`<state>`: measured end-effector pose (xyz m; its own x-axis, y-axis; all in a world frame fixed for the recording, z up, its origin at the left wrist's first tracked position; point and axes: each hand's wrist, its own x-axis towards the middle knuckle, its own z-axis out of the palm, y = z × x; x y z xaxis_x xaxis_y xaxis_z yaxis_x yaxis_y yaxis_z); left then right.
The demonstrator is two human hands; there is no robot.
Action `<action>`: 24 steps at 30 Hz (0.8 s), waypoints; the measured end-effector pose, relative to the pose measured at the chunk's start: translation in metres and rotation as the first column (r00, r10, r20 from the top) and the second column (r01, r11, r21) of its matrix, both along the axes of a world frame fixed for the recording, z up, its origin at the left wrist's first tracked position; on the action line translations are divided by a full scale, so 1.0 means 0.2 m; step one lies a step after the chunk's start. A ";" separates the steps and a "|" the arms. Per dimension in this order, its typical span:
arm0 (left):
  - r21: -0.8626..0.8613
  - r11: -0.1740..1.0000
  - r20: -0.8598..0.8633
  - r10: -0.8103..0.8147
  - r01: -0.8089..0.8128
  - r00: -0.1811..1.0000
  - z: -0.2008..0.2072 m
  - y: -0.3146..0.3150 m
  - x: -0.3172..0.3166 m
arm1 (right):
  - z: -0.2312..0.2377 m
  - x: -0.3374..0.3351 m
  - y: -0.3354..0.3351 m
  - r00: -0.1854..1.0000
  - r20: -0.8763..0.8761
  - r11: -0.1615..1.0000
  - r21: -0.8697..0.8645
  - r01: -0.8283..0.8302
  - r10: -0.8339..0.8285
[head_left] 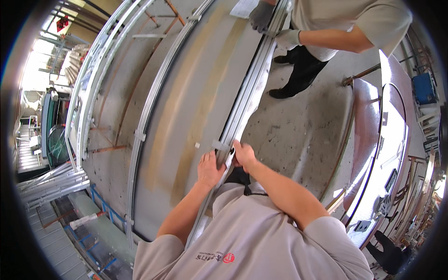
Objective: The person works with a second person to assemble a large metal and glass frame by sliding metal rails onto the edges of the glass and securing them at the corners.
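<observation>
A long silver aluminium profile runs along the right edge of a big grey panel. My left hand lies at the near part of this profile, its fingers stretched forward and the thumb apart. Just past its fingertips a small grey block sits across the profile. On the profile's outer side, my right hand has its fingers curled in and its thumb at the edge. Beside that thumb shows a small dark spot; what the curled fingers hold is hidden. A small white piece rests on the panel.
Across at the far end, a co-worker's gloved hands touch the same profile, near a white paper sheet. A second silver profile borders the panel's left side. Metal racks stand left; a glossy panel stands right.
</observation>
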<state>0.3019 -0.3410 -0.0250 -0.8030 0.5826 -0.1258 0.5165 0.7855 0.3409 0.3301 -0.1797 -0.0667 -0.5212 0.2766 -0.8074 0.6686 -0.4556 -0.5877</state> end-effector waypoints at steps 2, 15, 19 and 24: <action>0.243 0.957 -0.091 0.187 -0.160 0.978 -0.13 0.00 -0.05 | -0.05 0.10 -0.04 0.999 -0.017 0.999 0.017 -0.034 0.034; 0.054 0.994 -0.188 0.106 -0.098 0.976 -0.11 0.46 -0.46 | 0.02 0.02 -0.02 0.980 0.189 0.885 -0.443 0.146 -0.067; 0.004 0.996 -0.137 0.088 -0.088 0.987 -0.05 0.46 -0.47 | 0.05 0.03 -0.04 0.978 0.201 0.883 -0.449 0.137 -0.050; 0.091 0.994 -0.187 0.084 -0.068 0.979 -0.15 0.39 -0.49 | 0.07 -0.01 -0.06 0.967 0.249 0.872 -0.460 0.168 -0.055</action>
